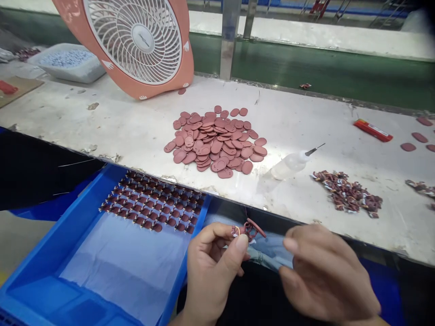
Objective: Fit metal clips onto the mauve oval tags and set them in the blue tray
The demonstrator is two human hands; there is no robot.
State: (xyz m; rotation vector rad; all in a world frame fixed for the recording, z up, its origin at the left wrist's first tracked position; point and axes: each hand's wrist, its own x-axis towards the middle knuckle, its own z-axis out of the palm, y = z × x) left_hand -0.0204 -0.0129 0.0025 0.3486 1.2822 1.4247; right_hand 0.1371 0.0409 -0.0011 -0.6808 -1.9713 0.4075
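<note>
My left hand pinches a small dark-red piece with a metal ring between thumb and forefinger, below the bench edge. My right hand hovers just to its right, fingers curled, back toward the camera; nothing shows in it. A heap of flat dark-red oval tags lies on the white bench. A pile of small assembled red pieces lies at the right. Left of my hands, rows of finished red pieces line the far end of a blue tray.
A clear squeeze bottle with a needle tip lies between the two piles. An orange fan stands at the back left, beside a white tray of small parts. A red lighter-like object and loose tags lie far right.
</note>
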